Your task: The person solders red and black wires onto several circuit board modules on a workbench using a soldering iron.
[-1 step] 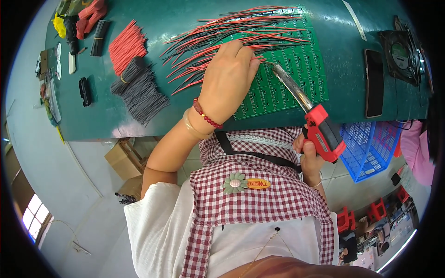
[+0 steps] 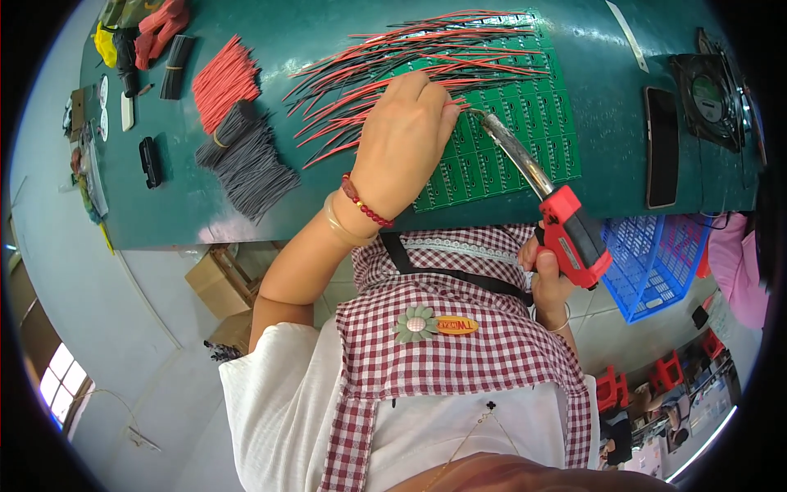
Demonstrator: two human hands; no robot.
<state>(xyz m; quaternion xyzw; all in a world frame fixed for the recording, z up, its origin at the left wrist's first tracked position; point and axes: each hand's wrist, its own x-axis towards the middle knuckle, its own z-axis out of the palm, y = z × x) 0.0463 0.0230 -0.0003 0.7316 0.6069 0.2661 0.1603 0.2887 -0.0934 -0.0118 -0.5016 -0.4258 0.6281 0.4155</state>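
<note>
My left hand is closed over a panel of green circuit boards, thumb and fingers pinched on a red wire whose end shows past the fingertips. Low at the table's front edge, my right hand grips the red and black handle of a soldering gun. Its metal barrel slants up to the left, and its tip is close to the wire end. Whether they touch is too small to tell. Many red and black wires lie across the far and left part of the panel.
Left of the panel lie a red wire bundle and a dark grey wire bundle. On the right are a phone and a black fan-like device. A blue plastic basket stands below the table edge.
</note>
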